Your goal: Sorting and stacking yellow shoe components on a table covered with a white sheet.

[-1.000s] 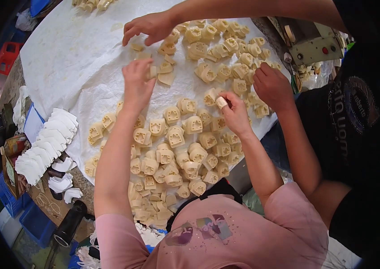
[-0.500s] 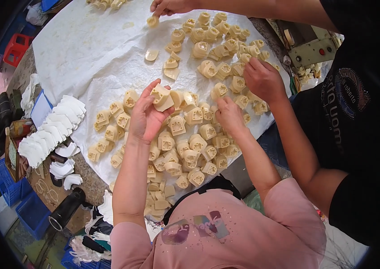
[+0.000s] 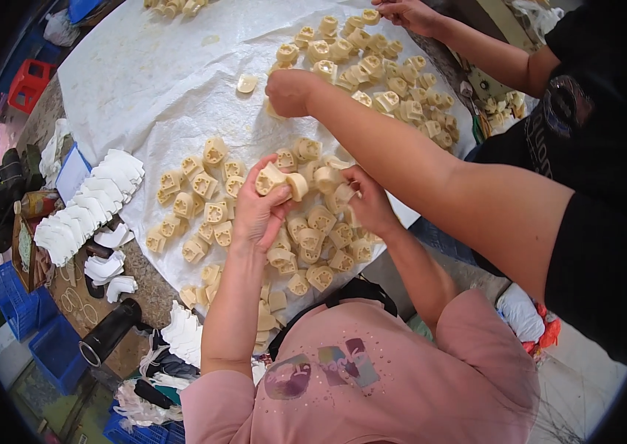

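Observation:
My left hand (image 3: pixel 260 211) is closed around a cream moulded piece (image 3: pixel 270 179) with a recessed, patterned face; another cream piece sits against it by the thumb. Just to the right, my right hand (image 3: pixel 371 201) has its fingers curled on a cream piece (image 3: pixel 344 197) at the edge of the pile. Many similar cream pieces (image 3: pixel 215 213) lie around and beneath both hands on a white sheet (image 3: pixel 143 89). A co-worker's forearm crosses above my right hand, and that person's closed hand (image 3: pixel 289 93) reaches the sheet.
More cream pieces (image 3: pixel 411 111) cover the far right, where the co-worker's other hand (image 3: pixel 406 15) is. A flat cream piece (image 3: pixel 247 83) lies apart. Left of the sheet are a row of white curved pieces (image 3: pixel 91 207), a black cylinder (image 3: pixel 110 333), blue crates (image 3: pixel 56 354) and a red stool (image 3: pixel 30 83).
My left hand has lowered slightly and turned its piece. My right hand has shifted closer to the left hand. The co-worker's arm has swung left across the sheet; their other hand moved right.

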{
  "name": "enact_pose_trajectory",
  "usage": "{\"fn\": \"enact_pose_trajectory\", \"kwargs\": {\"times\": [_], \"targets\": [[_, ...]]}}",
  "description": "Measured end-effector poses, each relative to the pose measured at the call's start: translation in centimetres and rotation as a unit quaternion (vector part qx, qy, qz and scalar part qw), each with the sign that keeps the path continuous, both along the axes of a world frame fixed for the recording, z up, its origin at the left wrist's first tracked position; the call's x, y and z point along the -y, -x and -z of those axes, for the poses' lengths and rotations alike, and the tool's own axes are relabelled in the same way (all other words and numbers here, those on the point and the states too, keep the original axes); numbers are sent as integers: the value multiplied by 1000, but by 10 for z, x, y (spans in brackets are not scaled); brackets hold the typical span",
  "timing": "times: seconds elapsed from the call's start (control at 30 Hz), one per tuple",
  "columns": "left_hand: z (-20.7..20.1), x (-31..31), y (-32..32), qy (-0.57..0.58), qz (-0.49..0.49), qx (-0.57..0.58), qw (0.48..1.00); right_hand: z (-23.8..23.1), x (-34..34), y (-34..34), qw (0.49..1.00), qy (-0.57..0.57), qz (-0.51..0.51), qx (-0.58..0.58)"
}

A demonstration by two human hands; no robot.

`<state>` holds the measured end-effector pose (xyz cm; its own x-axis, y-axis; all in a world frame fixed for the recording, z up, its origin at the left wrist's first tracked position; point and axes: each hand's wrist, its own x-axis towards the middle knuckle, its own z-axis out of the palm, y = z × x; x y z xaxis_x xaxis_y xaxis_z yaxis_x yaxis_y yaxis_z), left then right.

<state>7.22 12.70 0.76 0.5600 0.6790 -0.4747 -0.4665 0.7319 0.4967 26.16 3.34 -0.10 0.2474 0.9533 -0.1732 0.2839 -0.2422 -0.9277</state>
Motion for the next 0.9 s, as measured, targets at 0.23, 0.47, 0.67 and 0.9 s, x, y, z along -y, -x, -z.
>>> {"fn": "enact_pose_trajectory", "kwargs": {"times": [0.23, 0.47, 0.67, 0.9], "targets": [[0, 14, 15, -16, 2, -66, 998, 33, 12, -58, 977, 83, -31, 196], [-7, 32, 10, -9, 11, -49, 999, 4, 17, -38, 897, 251, 82, 355], [-17, 44, 6, -25, 11, -71, 997, -27, 30, -8, 982, 8, 140, 127], [-21, 63, -6, -104, 57, -130, 984, -36, 33, 24, 997, 33, -37, 54]]}}
